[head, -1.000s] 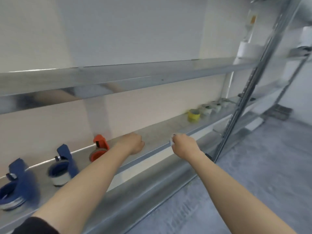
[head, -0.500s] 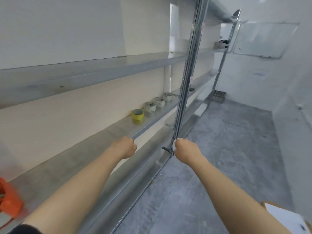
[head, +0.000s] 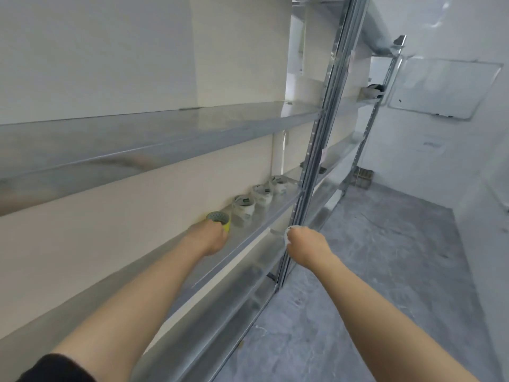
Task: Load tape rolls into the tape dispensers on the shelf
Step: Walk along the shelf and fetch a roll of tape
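A yellow tape roll (head: 220, 217) stands on the metal shelf (head: 154, 274) against the back wall. My left hand (head: 210, 239) is at its near side, fingers curled round its lower part. Three white tape rolls (head: 243, 207) stand in a row beyond it, the farthest one (head: 278, 184) near the upright. My right hand (head: 305, 244) hovers in front of the shelf edge, curled into a fist, with a small white thing (head: 289, 230) pinched at its fingertips. No tape dispenser is in view.
A steel upright post (head: 312, 161) rises just behind my right hand. An upper shelf (head: 165, 130) overhangs the rolls. A lower shelf (head: 234, 293) runs below. Grey concrete floor (head: 371, 271) spreads to the right, and a whiteboard (head: 440, 89) leans on the far wall.
The view has swung right along the shelf, and the blue and orange dispensers have left the frame. My left hand has reached forward to the yellow roll. My right fist stays closed.
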